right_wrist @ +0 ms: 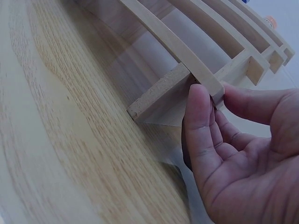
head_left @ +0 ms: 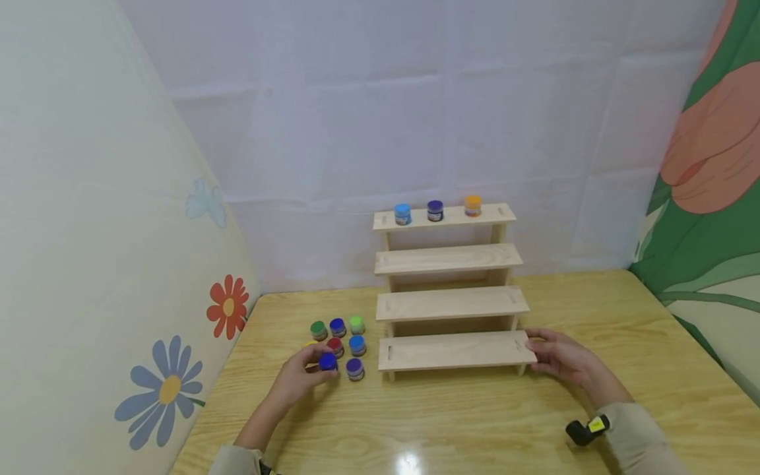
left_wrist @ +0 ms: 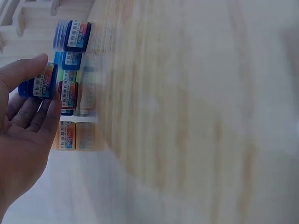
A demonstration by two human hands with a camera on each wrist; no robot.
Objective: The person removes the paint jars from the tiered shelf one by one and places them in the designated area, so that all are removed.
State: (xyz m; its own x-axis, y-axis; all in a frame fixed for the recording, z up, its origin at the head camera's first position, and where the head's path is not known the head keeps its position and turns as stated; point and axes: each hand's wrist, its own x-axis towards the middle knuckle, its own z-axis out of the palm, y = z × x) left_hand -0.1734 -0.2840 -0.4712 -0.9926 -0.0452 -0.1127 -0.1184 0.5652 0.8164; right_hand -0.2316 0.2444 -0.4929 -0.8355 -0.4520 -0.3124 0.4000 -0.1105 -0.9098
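Note:
My left hand (head_left: 299, 377) pinches a dark blue paint jar (head_left: 328, 361) between thumb and fingers. In the left wrist view the held jar (left_wrist: 43, 83) lies tilted on its side, its printed label showing. Around it on the table stand several more jars, among them a red jar (head_left: 335, 346), a purple jar (head_left: 354, 369) and a green jar (head_left: 318, 330); a yellow one is mostly hidden behind the hand. My right hand (head_left: 561, 359) grips the right end of the lowest step of a wooden tiered shelf (head_left: 454, 351), thumb and fingers on either side of the board (right_wrist: 205, 77).
On the shelf's top step stand a light blue jar (head_left: 402, 214), a purple-lidded jar (head_left: 435, 210) and an orange jar (head_left: 472, 206). Behind the wooden table (head_left: 439, 422) hangs a white cloth (head_left: 356, 132). A flower-painted panel (head_left: 178, 316) borders the left side.

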